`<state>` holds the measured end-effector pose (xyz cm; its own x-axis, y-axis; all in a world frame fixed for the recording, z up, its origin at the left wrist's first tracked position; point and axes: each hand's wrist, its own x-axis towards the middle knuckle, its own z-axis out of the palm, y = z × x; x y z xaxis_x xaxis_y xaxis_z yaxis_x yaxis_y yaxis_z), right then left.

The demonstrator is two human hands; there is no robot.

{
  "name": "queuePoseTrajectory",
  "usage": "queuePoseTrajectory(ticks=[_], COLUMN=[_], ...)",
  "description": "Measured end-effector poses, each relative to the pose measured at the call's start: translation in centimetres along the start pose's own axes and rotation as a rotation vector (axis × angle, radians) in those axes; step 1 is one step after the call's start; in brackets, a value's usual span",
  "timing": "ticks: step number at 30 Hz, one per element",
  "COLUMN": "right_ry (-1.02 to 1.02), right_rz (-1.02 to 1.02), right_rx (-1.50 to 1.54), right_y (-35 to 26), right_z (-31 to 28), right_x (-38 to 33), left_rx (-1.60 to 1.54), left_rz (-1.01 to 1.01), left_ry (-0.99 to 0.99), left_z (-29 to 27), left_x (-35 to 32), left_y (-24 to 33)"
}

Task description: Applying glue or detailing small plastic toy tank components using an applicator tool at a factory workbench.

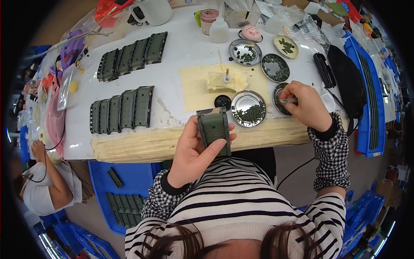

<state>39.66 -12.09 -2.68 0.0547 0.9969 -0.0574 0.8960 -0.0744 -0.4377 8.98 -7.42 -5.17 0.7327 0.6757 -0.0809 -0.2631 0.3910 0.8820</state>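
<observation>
Your left hand [196, 149] is gripping an olive-green model hull [214, 129], holding it upright just off the table's near edge [142, 144]. Your right hand [307, 105] is pinching tweezers [288, 100], tips dipping into a round metal dish [279, 98]. Another dish of small green parts [249, 108] is sitting between your hands.

The worktop [181, 52] has two rows of tank parts on its left side, the far row [133, 56] behind the near row [122, 110]. Round dishes sit on the right side. One dish [249, 108] is near the front edge, and another dish [245, 52] is farther back. A small glue pot [226, 78] stands between them. The left hand [194, 151] holds a tank part [214, 128] at the near edge, just left of the front dish. The right hand [307, 105] is over a dish [279, 98] on the right.
</observation>
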Motion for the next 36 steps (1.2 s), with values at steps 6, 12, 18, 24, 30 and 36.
queuePoseTrajectory(ticks=[6,12,18,24,30,36], right_ry=[0.092,0.305,0.404,0.339,0.323,0.34], right_rz=[0.02,0.047,-0.035,-0.475,-0.57,-0.533], right_rx=[0.086,0.109,0.299,0.274,0.139,0.142], right_y=[-0.3,-1.3,-4.9,-12.3,-13.7,-13.8], right_z=[-0.1,-0.3,1.2,4.1,4.9,5.2], right_x=[-0.6,-1.8,-2.3,-0.7,0.0,-0.4], left_rx=[0.12,0.137,0.002,0.076,0.307,0.275], left_rz=[0.078,0.104,0.251,0.128,0.237,0.222], left_ry=[0.013,-0.039,0.099,0.093,0.216,0.186], left_z=[-0.5,-1.0,0.6,-0.8,-1.6,-1.6], left_x=[-0.1,-0.1,-0.1,-0.7,-0.4,-0.1], left_y=[-0.5,-0.7,-0.7,-1.1,-1.2,-1.4])
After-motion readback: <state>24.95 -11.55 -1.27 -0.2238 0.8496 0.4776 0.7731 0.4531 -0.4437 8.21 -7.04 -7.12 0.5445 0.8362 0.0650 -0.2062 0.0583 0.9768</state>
